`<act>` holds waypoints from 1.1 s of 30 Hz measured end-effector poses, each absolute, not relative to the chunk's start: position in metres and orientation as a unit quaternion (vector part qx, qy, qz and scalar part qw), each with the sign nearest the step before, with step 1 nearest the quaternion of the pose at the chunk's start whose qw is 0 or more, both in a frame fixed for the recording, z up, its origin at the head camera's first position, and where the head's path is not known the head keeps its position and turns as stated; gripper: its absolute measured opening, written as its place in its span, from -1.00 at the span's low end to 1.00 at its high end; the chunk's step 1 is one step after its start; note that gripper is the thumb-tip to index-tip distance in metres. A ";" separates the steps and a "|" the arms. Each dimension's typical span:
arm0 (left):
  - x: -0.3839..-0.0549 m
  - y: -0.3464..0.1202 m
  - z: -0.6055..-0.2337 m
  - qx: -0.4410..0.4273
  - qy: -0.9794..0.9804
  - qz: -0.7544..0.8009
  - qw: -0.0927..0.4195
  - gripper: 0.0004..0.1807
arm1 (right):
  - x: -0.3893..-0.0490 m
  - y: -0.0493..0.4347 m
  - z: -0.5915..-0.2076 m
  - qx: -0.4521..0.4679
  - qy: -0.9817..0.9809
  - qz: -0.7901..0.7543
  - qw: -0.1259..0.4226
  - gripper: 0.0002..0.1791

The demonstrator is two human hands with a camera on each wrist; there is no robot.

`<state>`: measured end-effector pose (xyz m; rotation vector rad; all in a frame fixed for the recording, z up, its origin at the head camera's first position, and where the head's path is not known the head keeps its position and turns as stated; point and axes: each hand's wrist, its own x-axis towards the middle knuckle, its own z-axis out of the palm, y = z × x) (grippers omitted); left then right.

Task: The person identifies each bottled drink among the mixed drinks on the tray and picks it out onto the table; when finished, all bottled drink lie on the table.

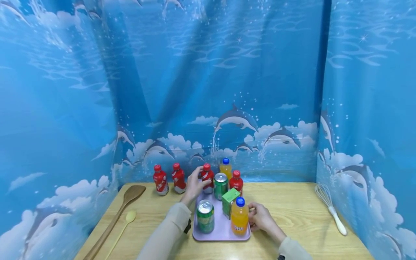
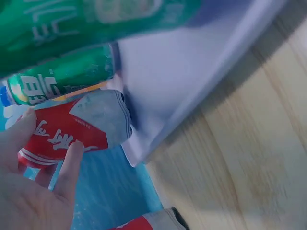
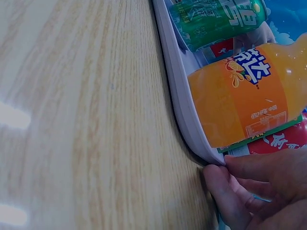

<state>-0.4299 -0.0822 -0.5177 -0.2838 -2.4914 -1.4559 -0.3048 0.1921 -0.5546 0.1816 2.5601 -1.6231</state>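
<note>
My left hand (image 1: 194,186) grips a red-capped red bottle (image 1: 207,177) standing at the far left corner of a pale purple tray (image 1: 216,236). In the left wrist view its fingers lie around the red label (image 2: 62,136). Beside the tray's right side, my right hand (image 1: 260,216) pinches the rim between thumb and finger, as the right wrist view shows at the tray corner (image 3: 211,155). On the tray stand two green cans, the near one (image 1: 205,218) and the far one (image 1: 221,186), a green carton (image 1: 230,200) and an orange soda bottle (image 1: 239,220) with a blue cap.
Another red bottle (image 1: 236,181) and a second orange bottle (image 1: 225,167) stand at the tray's far end. Two more red bottles, one at the left (image 1: 160,180) and one nearer (image 1: 178,178), stand on the table. A wooden spatula (image 1: 121,207), yellow spoon (image 1: 125,225) and whisk (image 1: 331,209) lie at the sides.
</note>
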 end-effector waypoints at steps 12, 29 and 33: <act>-0.415 -0.086 -0.500 -0.061 -0.826 -0.539 0.154 -0.27 | -0.305 0.193 -0.557 0.055 0.841 -0.537 0.045 -0.63; -0.389 -0.111 -0.473 -0.042 -0.790 -0.593 0.151 -0.25 | -0.307 0.193 -0.556 0.058 0.845 -0.528 0.057 -0.61; -0.381 -0.122 -0.469 -0.045 -0.780 -0.607 0.146 -0.25 | -0.306 0.192 -0.557 0.060 0.841 -0.535 0.054 -0.58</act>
